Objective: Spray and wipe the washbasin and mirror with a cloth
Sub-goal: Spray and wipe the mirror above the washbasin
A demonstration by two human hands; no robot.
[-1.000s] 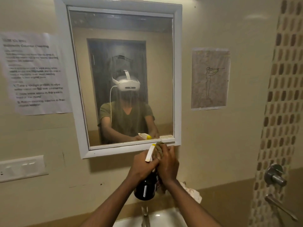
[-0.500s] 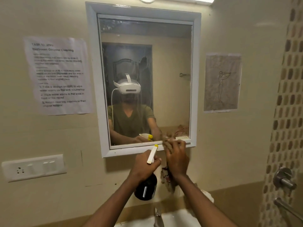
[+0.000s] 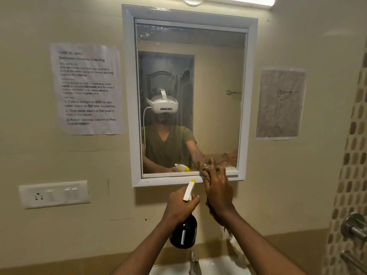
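Hiding most of the cloth (image 3: 204, 172), right hand (image 3: 218, 190) grips it.

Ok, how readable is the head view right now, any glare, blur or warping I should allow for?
Head view: the light fixture above the mirror blows out white; the glass looks hazy and streaked, softening the reflection; the instruction sheet is partly smeared; wide-angle bending bows the tiled wall at right; the right hand and cloth are slightly blurred.

I can read a printed sheet (image 3: 87, 89) taped to the wall at the left of the frame: "TASK ID: 3062", then "Bathroom Counter Cleaning". Its third numbered line reads "Return cleaning supplies to their original location". The rest blurs out.
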